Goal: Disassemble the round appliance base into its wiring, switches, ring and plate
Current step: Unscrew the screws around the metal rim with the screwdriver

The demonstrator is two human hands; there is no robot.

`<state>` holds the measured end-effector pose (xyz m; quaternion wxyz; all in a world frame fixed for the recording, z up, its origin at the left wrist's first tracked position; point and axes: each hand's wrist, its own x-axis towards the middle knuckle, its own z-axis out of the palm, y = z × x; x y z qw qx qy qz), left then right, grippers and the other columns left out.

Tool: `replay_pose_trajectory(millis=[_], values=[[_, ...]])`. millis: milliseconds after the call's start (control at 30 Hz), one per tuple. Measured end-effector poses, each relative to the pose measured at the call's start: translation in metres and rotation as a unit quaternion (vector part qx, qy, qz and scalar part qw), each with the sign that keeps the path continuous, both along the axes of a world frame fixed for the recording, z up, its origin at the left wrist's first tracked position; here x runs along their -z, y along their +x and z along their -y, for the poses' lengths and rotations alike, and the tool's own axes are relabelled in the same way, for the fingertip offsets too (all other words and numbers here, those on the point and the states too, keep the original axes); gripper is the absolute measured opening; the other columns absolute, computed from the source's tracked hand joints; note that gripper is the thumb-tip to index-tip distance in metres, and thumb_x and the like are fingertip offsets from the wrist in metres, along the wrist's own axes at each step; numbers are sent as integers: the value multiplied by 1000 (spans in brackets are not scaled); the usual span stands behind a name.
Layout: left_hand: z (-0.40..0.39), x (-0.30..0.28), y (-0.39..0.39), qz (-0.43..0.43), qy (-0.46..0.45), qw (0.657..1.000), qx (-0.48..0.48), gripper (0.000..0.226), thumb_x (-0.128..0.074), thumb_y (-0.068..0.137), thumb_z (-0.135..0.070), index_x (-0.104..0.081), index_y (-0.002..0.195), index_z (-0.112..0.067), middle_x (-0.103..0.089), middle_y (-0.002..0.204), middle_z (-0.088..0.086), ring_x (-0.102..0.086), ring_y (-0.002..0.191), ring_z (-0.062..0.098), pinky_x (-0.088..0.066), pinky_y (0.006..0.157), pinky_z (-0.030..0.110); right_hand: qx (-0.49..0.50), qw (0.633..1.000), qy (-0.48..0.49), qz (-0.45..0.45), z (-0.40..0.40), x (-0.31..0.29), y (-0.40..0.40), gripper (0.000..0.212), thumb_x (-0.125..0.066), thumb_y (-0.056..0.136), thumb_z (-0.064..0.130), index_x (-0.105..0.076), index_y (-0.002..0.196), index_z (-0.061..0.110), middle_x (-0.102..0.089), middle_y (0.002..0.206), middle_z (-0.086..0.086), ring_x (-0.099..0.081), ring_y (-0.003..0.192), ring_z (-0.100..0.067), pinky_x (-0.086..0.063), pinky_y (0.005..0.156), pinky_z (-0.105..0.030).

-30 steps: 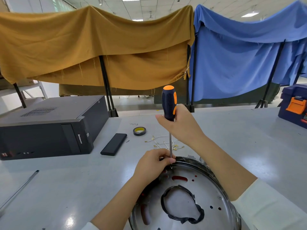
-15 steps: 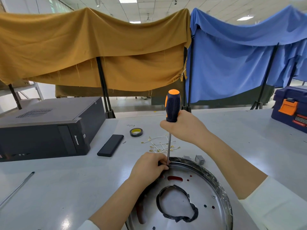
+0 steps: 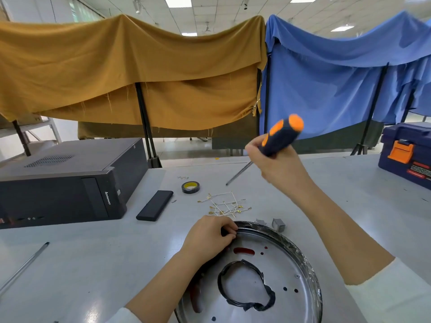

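Your left hand pinched the rim of the round base at lower centre to steady it, while your right hand gripped the screwdriver above the table, tip clear, likely between screws.

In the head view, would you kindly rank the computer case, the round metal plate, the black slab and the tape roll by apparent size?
1. Computer case and round metal plate: similar; nearness inflates the plate, so unranked.
2. Black slab.
3. Tape roll.
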<state>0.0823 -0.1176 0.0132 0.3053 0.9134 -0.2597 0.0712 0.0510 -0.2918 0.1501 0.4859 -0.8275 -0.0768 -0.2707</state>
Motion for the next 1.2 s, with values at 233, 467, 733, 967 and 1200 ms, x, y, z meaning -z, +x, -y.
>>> replay_pose_trajectory(millis=[233,467,733,967,1200], values=[[1,-4,-4,25,-41,999,14,17,-64,78,-16,-71,88,-27,-70,80,-16,-59,83,-2,-44,77,14,-146,950,209,-180,7,95,20,20,-47,87,2,-55,69,5,-53,74,-8,-59,61,-11,-52,61,-24],[-8,-23,2,-116,-384,913,-81,9,-76,75,-13,-71,79,-19,-71,76,-3,-66,72,6,-50,69,13,-78,971,-157,-162,15,116,16,34,-59,79,-9,-49,90,22,-58,80,-2,-56,75,-20,-50,75,-37],[-59,-25,43,-186,-464,853,-153,14,-76,74,-4,-68,84,-11,-70,86,10,-66,82,20,-51,81,26,-85,917,-341,-187,6,122,9,21,-51,83,17,-42,91,35,-59,97,3,-56,86,-21,-45,71,-35],[-92,13,96,-59,-56,968,-238,11,-72,77,-1,-71,82,-11,-71,89,4,-63,85,14,-45,72,20,-96,918,-336,-188,6,122,8,19,-49,82,17,-41,88,32,-56,90,4,-52,80,-18,-43,70,-35],[-84,25,138,-48,100,971,-212,21,-56,86,1,-70,93,-13,-69,97,4,-61,92,19,-49,80,29,-95,915,-346,-185,7,129,14,27,-50,77,19,-34,85,40,-52,84,6,-46,69,-10,-39,65,-29]])
